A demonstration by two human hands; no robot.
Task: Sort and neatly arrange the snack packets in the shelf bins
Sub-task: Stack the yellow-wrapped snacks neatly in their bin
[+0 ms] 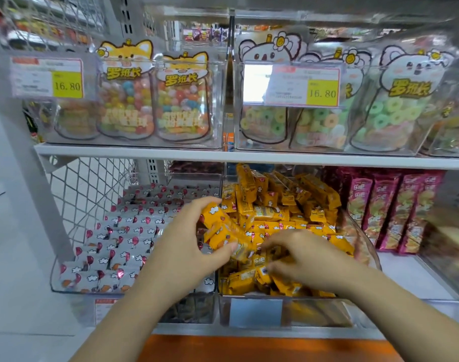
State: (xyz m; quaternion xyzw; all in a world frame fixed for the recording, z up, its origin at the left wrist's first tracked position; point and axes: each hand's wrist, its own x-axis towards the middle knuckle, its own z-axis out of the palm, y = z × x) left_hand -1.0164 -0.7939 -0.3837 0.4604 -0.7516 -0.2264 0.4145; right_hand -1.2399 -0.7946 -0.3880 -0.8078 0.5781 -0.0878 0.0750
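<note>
My left hand [192, 241] gripped glossy yellow snack packets [223, 231] over their heaped clear bin [275, 297] at five o'clock; my right hand [306, 259] curled into the pile, grasp unclear. Grey balloon-print packets [124, 236] filled the eight o'clock bin [66, 290].

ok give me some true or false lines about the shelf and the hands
The left hand grips yellow packets: true.
The silver packets lie in a jumbled heap: false, they sit in neat rows.
Both price tags read 16.80: true.
The pink packets stand left of the yellow ones: false, they stand right.
The right hand touches the silver packets: false, it reaches into the yellow ones.
</note>
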